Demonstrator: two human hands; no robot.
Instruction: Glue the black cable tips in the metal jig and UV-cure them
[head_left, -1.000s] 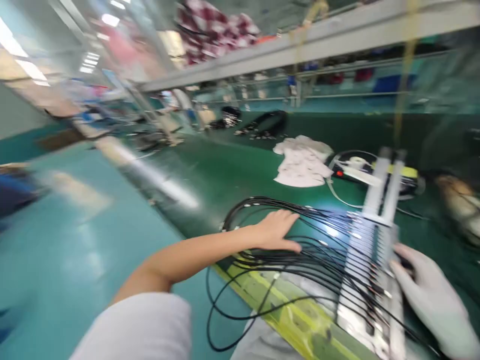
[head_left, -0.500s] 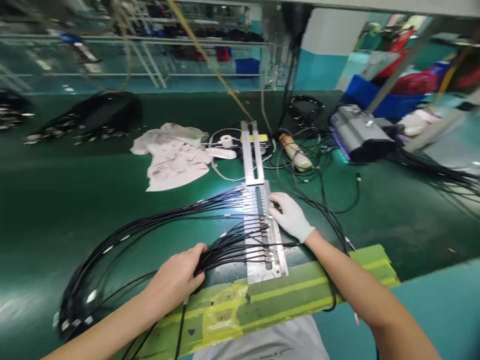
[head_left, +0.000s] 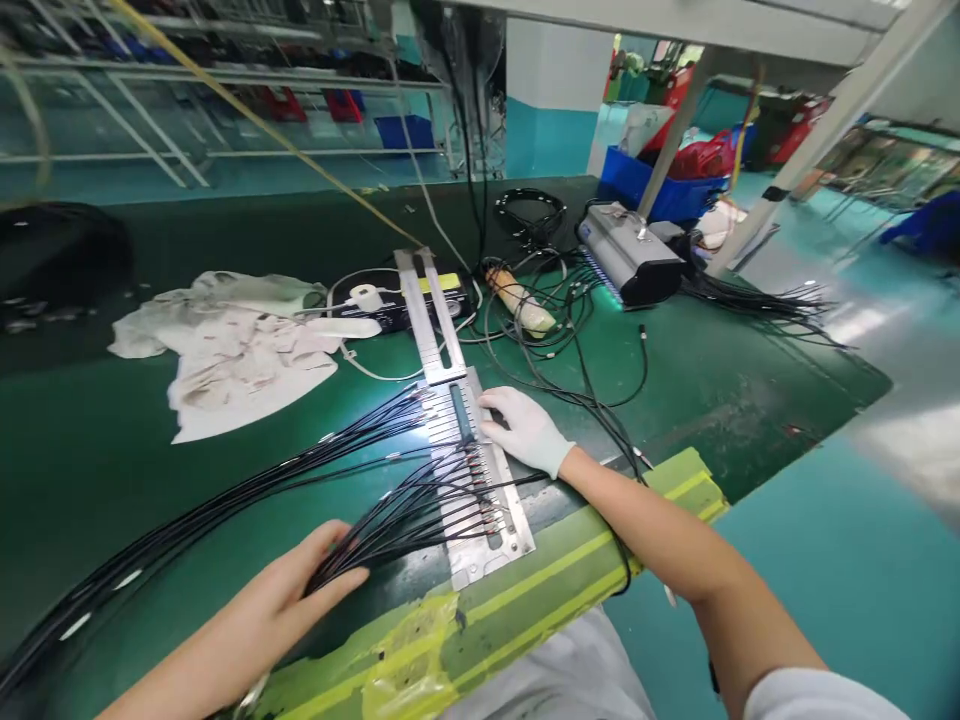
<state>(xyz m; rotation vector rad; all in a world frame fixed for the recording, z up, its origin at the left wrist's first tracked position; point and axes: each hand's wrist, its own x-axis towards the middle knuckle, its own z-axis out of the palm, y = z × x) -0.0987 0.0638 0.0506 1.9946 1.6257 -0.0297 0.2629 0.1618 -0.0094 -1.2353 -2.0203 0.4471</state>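
Along the left edge of the dark green surface (head_left: 112, 470), a bundle of thin black cables (head_left: 225, 510) is fanning toward me from the far left. Beyond it, toward the back edge, a crumpled white cloth (head_left: 232, 350) is lying flat. My bare left hand (head_left: 292, 600) is resting near the front edge, its fingers (head_left: 337, 580) grasping the gathered black cables where they are converging. From there the cables are spreading rightward into the slots of a long grey metal comb fixture (head_left: 480, 500), which is lying lengthwise from the front edge toward the middle. My right hand (head_left: 525, 430), in a white glove, is pressing flat on the fixture's right side, fingers stretched out and released, clutching nothing. Further right, loose black wire loops (head_left: 570, 370) are lying, and a grey box-shaped device (head_left: 630, 255) is sitting near the back right corner.
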